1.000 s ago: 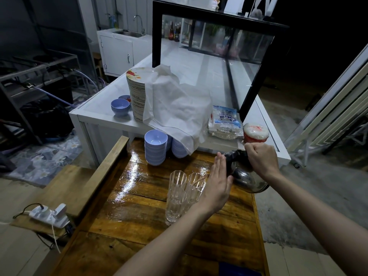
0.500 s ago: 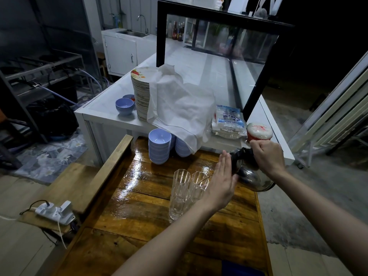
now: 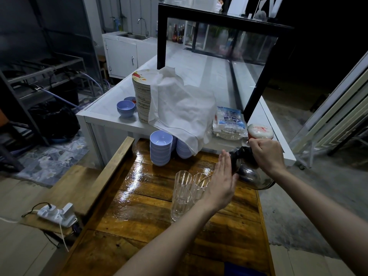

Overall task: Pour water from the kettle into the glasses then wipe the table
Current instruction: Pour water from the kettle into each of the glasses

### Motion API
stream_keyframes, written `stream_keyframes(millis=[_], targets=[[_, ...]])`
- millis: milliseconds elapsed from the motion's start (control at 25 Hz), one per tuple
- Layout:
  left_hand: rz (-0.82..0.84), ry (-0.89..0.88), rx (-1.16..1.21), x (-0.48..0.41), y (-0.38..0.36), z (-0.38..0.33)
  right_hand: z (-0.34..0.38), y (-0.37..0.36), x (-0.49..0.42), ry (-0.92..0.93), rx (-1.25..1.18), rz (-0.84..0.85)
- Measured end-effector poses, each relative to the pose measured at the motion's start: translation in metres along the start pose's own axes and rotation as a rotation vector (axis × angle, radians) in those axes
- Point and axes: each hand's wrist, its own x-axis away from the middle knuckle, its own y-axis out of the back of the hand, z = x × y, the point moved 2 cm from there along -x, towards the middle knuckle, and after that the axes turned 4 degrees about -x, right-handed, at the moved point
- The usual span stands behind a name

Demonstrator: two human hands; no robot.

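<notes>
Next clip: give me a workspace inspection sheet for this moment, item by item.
Surface: wooden table, glossy and wet-looking.
Job's things: kettle tilted toward the clustered glasses; water stream not discernible.
Clutter: stacked blue bowls at the far edge.
Hands: left hand flat, fingers straight, against the kettle; right hand grips its top.
Cables: power strip with a plugged cord, left of the table.
Surroundings: white counter carrying a plate stack under a white cloth; sink behind.

The left hand (image 3: 220,182) is held flat; the right hand (image 3: 265,154) curls in a grip.
</notes>
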Motion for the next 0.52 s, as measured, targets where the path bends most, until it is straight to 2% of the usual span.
stream_keyframes(millis=[320,520], targets=[[0.029,-0.026,-0.019,-0.003,-0.002,-0.002,-0.001,0.006,0.011,-0.113,-0.052,-0.001],[0.039,-0.06,-0.044,-0.007,-0.003,-0.006,-0.022,0.005,0.029,-0.384,-0.102,-0.053]])
